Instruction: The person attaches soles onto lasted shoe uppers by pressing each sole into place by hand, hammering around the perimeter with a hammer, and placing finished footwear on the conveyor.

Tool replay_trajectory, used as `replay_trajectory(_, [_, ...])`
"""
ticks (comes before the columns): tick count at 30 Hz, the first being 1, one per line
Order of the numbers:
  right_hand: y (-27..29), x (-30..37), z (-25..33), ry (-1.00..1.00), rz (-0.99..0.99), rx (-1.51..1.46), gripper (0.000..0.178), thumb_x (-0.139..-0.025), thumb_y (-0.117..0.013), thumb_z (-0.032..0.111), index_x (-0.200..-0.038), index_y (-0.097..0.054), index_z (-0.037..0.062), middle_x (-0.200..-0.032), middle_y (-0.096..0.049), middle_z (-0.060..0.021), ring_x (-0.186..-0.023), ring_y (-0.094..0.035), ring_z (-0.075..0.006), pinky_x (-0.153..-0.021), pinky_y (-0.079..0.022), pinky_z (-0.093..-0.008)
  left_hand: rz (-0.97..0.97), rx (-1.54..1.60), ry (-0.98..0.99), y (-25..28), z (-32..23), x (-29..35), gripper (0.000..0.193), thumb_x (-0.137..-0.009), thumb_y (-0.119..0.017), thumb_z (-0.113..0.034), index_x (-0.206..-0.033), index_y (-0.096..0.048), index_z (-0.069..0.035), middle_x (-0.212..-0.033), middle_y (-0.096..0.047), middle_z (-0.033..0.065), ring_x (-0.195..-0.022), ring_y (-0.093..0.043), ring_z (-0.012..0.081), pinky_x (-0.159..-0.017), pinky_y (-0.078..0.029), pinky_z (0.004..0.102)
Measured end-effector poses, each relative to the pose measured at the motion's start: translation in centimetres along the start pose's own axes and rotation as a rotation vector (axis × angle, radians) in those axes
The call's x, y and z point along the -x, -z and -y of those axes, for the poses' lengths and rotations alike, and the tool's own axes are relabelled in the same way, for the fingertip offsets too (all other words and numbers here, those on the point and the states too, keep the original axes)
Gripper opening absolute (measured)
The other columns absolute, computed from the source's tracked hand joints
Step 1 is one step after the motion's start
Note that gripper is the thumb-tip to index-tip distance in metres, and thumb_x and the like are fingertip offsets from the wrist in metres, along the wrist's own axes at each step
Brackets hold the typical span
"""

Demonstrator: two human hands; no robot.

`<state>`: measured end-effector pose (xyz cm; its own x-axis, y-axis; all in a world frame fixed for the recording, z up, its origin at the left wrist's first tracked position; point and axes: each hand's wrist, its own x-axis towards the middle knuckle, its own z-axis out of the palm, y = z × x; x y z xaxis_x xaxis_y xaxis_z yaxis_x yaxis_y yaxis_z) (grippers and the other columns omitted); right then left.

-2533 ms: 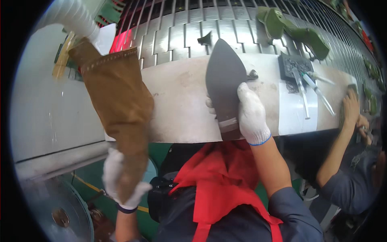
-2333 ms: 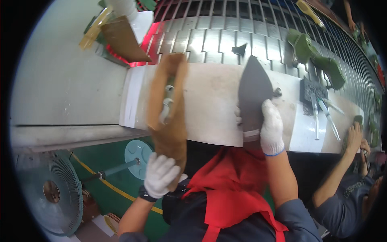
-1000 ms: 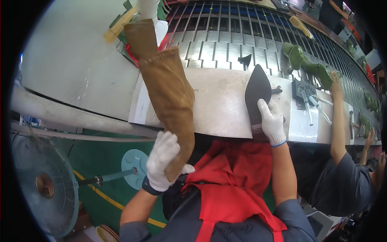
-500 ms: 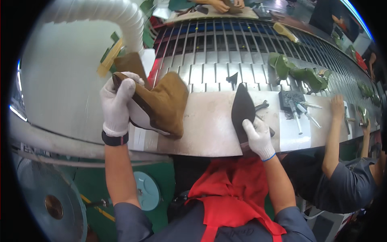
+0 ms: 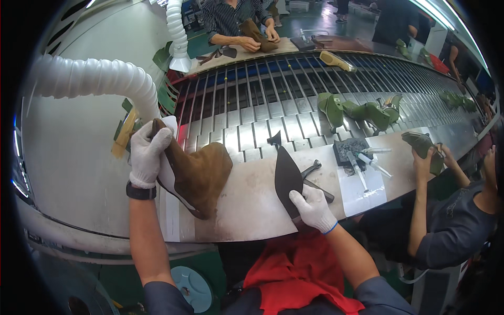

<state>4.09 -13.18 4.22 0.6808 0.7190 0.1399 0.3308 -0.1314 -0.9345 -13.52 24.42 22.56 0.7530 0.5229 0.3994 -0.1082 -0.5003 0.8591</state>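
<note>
My left hand [image 5: 147, 157], in a white knit glove, grips a brown suede boot [image 5: 202, 176] near its pointed toe. The boot is tilted, toe up, and its pale underside faces my palm. My right hand [image 5: 314, 209], also gloved, is closed on the lower end of a dark pointed shoe sole [image 5: 287, 176]. The sole points away from me at the table's near edge. Partly behind that hand lies a tool with a metal head [image 5: 313, 168] and a dark handle. A small dark scrap [image 5: 274, 138] rests beyond the sole's tip.
A slatted metal conveyor [image 5: 247, 123] runs past the worktable. Green shoe lasts [image 5: 370, 113] stand on it. Syringes [image 5: 357, 170] lean on a dark block at right. A white duct hose [image 5: 100, 79] hangs at left. Co-workers handle a boot [image 5: 257, 35] opposite and a green last [image 5: 422, 144] at right.
The view has tilted up, showing more of the far side. Both hands keep their holds; the boot's heel end now hangs lower. The co-worker at right now holds a green last over the table.
</note>
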Motion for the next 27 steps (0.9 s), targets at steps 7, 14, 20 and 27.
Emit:
replay_trajectory(7, [-0.4,-0.3,0.0,-0.006,-0.002,-0.042,0.03,-0.108,-0.063,0.024,-0.118,-0.076,-0.0018,-0.098,-0.078,-0.0233,-0.087,-0.078,-0.034,-0.08,-0.059,-0.0427,-0.037,0.013,-0.015,0.3,-0.3,0.2,0.024,-0.1,-0.077,-0.025,-0.106,-0.071,-0.002,-0.1,-0.067,-0.0015,-0.092,-0.059,0.0078,-0.086,-0.049,0.0264])
replay_trajectory(14, [-0.3,-0.2,0.6,-0.002,-0.006,-0.009,0.029,-0.108,-0.064,0.023,-0.118,-0.075,-0.0021,-0.096,-0.078,-0.0229,-0.085,-0.077,-0.0335,-0.079,-0.059,-0.0415,-0.032,-0.01,-0.041,0.9,-0.4,0.9,0.028,-0.098,-0.077,-0.028,-0.106,-0.071,-0.001,-0.102,-0.068,0.0004,-0.096,-0.06,0.0106,-0.09,-0.05,0.0296])
replay_trajectory(20, [-0.8,-0.1,1.0,-0.01,0.002,0.0,0.027,-0.106,-0.064,0.021,-0.114,-0.075,-0.0025,-0.093,-0.077,-0.0235,-0.083,-0.077,-0.034,-0.077,-0.058,-0.0424,-0.07,-0.065,-0.083,1.9,-1.6,4.3,0.04,-0.094,-0.078,-0.032,-0.115,-0.073,0.002,-0.107,-0.071,0.0049,-0.1,-0.065,0.0153,-0.094,-0.052,0.0323])
replay_trajectory(27, [-1.6,0.0,-0.9,0.052,-0.088,-0.094,0.025,-0.106,-0.065,0.017,-0.114,-0.076,-0.0047,-0.091,-0.077,-0.0187,-0.079,-0.074,-0.0271,-0.075,-0.056,-0.0416,-0.428,-0.058,-0.065,-0.1,-4.0,15.4,0.039,-0.092,-0.068,-0.035,-0.107,-0.064,0.001,-0.1,-0.064,0.0126,-0.096,-0.062,0.0251,-0.106,-0.051,0.05])
